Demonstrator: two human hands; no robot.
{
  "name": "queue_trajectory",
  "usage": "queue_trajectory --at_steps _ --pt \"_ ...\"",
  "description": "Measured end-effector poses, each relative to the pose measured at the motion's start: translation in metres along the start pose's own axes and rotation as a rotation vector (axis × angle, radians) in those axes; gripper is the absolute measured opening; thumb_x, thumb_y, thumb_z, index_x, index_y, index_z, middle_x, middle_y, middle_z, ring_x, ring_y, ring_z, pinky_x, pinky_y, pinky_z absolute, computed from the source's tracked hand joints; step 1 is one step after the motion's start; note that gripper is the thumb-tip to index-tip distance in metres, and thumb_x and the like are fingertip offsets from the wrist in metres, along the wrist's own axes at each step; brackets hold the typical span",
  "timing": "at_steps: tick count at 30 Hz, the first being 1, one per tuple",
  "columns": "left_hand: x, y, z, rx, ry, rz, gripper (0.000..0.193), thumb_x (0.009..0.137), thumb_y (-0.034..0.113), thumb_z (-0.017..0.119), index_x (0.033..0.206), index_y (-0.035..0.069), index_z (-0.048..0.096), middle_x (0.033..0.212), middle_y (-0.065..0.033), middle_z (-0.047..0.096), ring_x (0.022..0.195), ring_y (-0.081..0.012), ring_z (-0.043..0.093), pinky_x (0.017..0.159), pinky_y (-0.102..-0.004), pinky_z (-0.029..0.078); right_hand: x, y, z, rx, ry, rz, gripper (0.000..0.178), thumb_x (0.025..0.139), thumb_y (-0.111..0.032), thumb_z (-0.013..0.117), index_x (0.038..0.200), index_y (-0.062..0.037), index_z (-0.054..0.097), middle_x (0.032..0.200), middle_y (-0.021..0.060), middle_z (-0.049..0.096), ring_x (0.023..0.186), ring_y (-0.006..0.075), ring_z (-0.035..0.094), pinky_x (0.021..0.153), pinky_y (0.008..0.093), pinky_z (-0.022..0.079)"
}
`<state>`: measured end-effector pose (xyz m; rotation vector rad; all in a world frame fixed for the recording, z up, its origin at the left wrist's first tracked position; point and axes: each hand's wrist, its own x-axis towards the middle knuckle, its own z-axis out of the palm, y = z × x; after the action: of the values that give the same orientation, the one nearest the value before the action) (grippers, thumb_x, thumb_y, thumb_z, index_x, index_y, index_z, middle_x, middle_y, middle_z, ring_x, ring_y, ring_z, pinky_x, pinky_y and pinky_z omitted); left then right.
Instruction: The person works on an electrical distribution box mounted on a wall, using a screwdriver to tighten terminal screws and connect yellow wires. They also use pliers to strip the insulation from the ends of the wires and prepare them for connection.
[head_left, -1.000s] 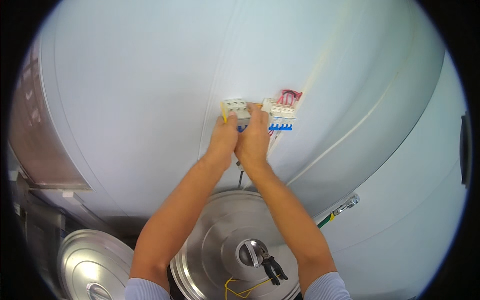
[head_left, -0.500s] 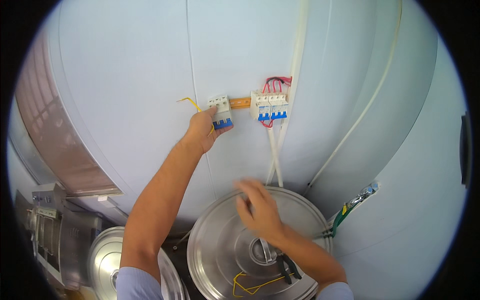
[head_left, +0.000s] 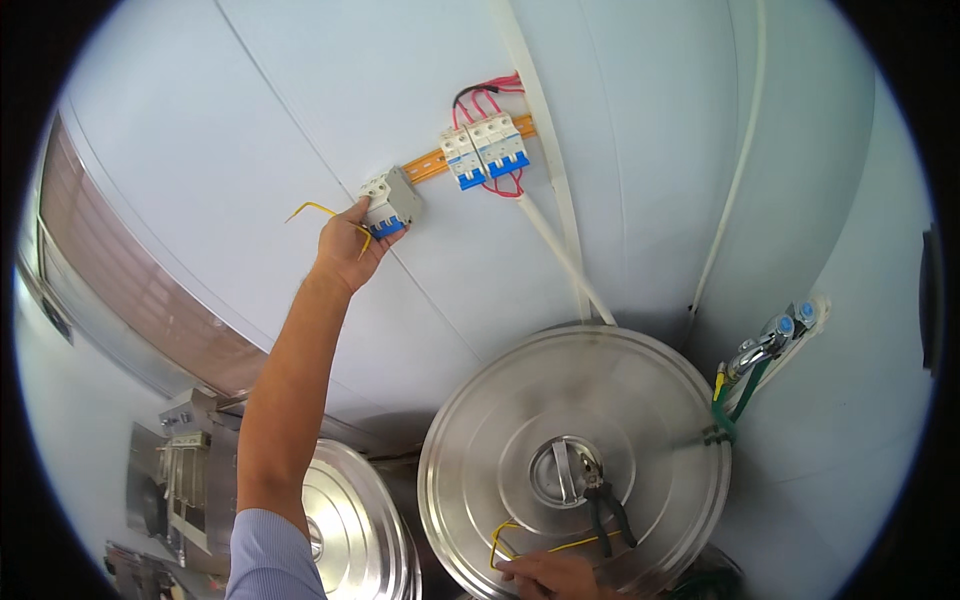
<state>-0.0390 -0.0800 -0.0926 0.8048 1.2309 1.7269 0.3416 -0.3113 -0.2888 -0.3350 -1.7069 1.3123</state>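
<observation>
My left hand [head_left: 350,245] is closed around a white circuit breaker [head_left: 388,200] with blue switches, at the left end of the orange mounting rail [head_left: 427,166]. A short bent yellow wire [head_left: 318,206] is also caught in that hand, its ends sticking out. My right hand [head_left: 552,576] is low over the big steel lid, partly cut off by the lower edge. Its fingertips pinch a bent yellow wire [head_left: 497,540] lying on the lid. Beside it rest pliers [head_left: 607,510] with black handles.
Further right on the rail sit wired circuit breakers [head_left: 485,150] with red wires [head_left: 490,90]. White conduit [head_left: 565,255] runs down the wall. The large steel lid [head_left: 460,430] stands below, a smaller lid [head_left: 350,520] to its left. Taps [head_left: 765,340] with a green hose are at right.
My right hand has moved down from above the lid to the yellow wire. My left hand still holds the breaker at the rail. The view has tilted and shifted.
</observation>
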Motion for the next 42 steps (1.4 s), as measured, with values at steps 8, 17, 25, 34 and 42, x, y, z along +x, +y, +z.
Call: queue_trajectory --at_steps 8,17,25,34,42 --pt "-0.001 0.004 0.014 0.028 0.071 0.021 0.043 0.108 0.024 0.035 0.139 -0.006 0.038 0.131 -0.0226 0.05 0.117 -0.0369 0.056 0.099 -0.0436 0.055 -0.045 0.012 -0.023 0.187 0.119 0.168 0.027 0.084 0.006 0.058 0.108 0.0003 0.069 0.08 0.0132 0.066 0.066 0.0246 0.063 0.059 0.0342 0.049" --pt "0.002 0.003 0.022 0.034 0.099 0.034 0.041 0.108 0.023 0.034 0.137 -0.006 0.037 0.131 -0.022 0.049 0.115 -0.0346 0.057 0.099 -0.0464 0.055 -0.081 0.035 -0.045 0.192 0.173 0.27 0.021 0.088 0.003 0.058 0.106 -0.0004 0.07 0.079 0.0129 0.066 0.058 0.0174 0.06 0.053 0.0304 0.047" --pt "0.01 0.003 0.016 0.044 0.111 0.041 0.046 0.109 0.025 0.031 0.142 -0.006 0.033 0.136 -0.0302 0.044 0.119 -0.0464 0.053 0.1 -0.0475 0.055 -0.078 0.033 -0.067 0.165 0.213 0.277 0.017 0.089 0.001 0.057 0.1 -0.0008 0.07 0.076 0.0125 0.065 0.058 0.0209 0.06 0.054 0.0314 0.047" --pt "0.009 0.003 0.017 0.056 0.104 0.041 0.048 0.109 0.027 0.029 0.143 -0.006 0.032 0.136 -0.0313 0.044 0.119 -0.0471 0.053 0.097 -0.0451 0.056 -0.077 0.036 -0.079 0.167 0.235 0.288 0.017 0.089 -0.002 0.059 0.101 -0.0024 0.071 0.075 0.0124 0.065 0.057 0.0227 0.06 0.054 0.0338 0.048" --pt "0.008 0.002 0.017 0.049 0.101 0.029 0.047 0.109 0.027 0.031 0.142 -0.006 0.033 0.136 -0.0307 0.044 0.119 -0.0468 0.053 0.096 -0.0448 0.057 -0.077 0.035 -0.086 0.204 0.197 0.323 0.016 0.092 -0.006 0.059 0.101 -0.0017 0.071 0.077 0.013 0.066 0.06 0.0234 0.061 0.056 0.0341 0.049"
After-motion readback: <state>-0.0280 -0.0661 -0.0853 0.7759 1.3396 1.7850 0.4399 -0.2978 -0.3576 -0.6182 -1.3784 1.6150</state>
